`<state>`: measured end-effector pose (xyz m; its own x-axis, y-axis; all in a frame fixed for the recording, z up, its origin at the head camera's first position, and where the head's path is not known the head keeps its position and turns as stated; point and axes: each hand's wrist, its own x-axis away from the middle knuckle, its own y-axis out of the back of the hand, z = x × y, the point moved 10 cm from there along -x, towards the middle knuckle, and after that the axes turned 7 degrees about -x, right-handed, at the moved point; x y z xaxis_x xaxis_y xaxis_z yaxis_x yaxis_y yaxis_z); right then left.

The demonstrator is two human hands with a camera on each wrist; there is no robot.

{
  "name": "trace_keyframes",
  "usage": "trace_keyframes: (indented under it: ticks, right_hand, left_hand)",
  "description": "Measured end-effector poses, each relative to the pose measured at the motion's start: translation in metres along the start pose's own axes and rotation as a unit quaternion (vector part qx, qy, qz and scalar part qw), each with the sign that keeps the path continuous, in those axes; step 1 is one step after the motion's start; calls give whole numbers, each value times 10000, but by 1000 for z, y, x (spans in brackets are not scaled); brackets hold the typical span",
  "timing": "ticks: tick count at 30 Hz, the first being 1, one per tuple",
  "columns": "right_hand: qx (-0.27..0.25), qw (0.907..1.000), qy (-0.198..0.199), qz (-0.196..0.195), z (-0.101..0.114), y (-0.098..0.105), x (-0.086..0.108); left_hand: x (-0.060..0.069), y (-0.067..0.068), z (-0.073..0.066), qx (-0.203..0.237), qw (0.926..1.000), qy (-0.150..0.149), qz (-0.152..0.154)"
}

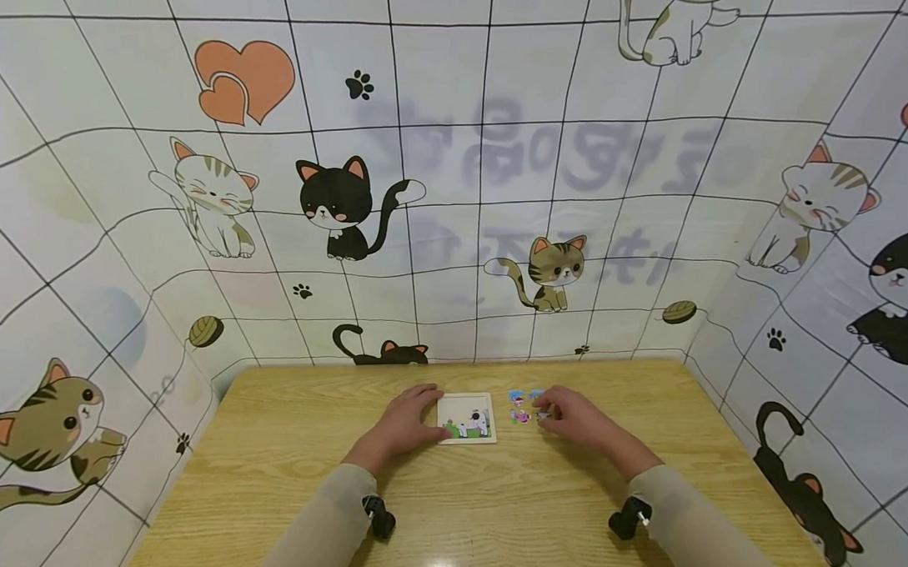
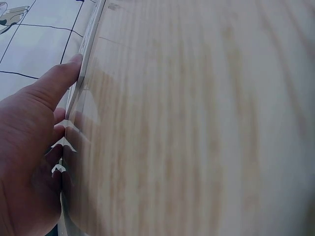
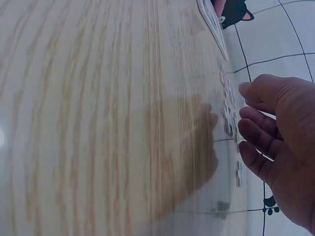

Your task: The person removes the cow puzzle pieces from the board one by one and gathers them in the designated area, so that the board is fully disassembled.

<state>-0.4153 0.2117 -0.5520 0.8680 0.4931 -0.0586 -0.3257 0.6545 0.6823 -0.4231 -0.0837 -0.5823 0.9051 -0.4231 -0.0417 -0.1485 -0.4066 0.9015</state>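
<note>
One board (image 1: 464, 407) near the middle of the far edge of the surface (image 1: 499, 503), gripped along its left side by one left hand (image 1: 402, 423); rightward, at least four pieces (image 1: 520, 416) beneath one right hand (image 1: 579, 417), fingers bent, grasp indeterminable.

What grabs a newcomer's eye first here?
Probably the cartoon-cat walls, behind and on both sides of the table. Then the small puzzle board mid-table, its left edge touched by the left hand. Bright loose pieces lie right of it, by the right hand.
</note>
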Motion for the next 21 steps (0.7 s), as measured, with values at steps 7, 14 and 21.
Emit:
trace_keyframes:
  ticks: [7, 14, 21]
  right_hand:
    - [217, 9992, 288, 180, 21, -15, -10]
    - [796, 9951, 531, 270, 48, -31, -23]
    - [1035, 9922, 470, 517, 56, -51, -36]
  left_hand:
    - [0, -1, 0, -20, 10000, 28, 10]
    - [0, -1, 0, 34, 10000, 16, 0]
    - [-1, -1, -1, 32, 10000, -67, -51]
